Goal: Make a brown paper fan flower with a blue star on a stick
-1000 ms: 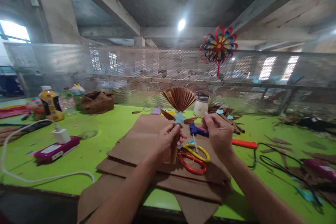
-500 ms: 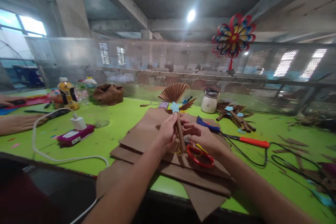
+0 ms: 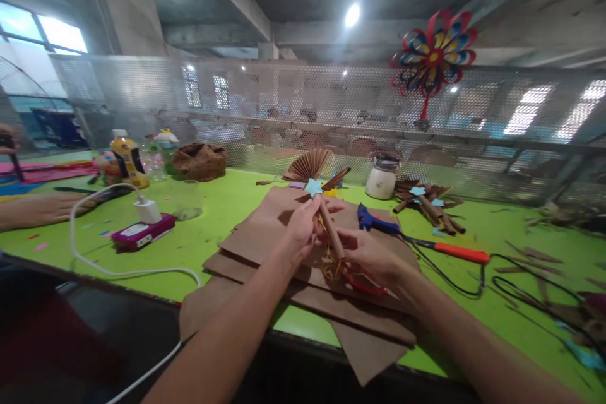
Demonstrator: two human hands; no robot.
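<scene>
My left hand (image 3: 302,227) is closed round the upper part of a rolled brown paper tube (image 3: 333,231). A pleated brown paper fan (image 3: 310,165) and a light blue paper star (image 3: 314,187) show at the tube's top. With its fingers bent, my right hand (image 3: 372,259) grips the tube's lower end. Thin yellow string (image 3: 331,267) hangs in loops beneath the tube. Red-handled scissors (image 3: 367,286) lie under my right hand, their blades hidden. Stacked brown paper sheets (image 3: 250,251) spread below both hands.
To the right are a blue glue gun (image 3: 379,222), an orange-handled tool (image 3: 461,253) with black cords, a white jar (image 3: 381,180) and more paper tubes with stars (image 3: 433,208). Leftward stand a purple power box (image 3: 144,232), a clear cup (image 3: 188,203) and a bottle (image 3: 129,161). Another person's hand (image 3: 57,209) rests far left.
My right hand has moved down to the tube's lower end, its fingers closing there. The tube leans more to the right. The other person's farther hand has lifted. The view has shifted slightly.
</scene>
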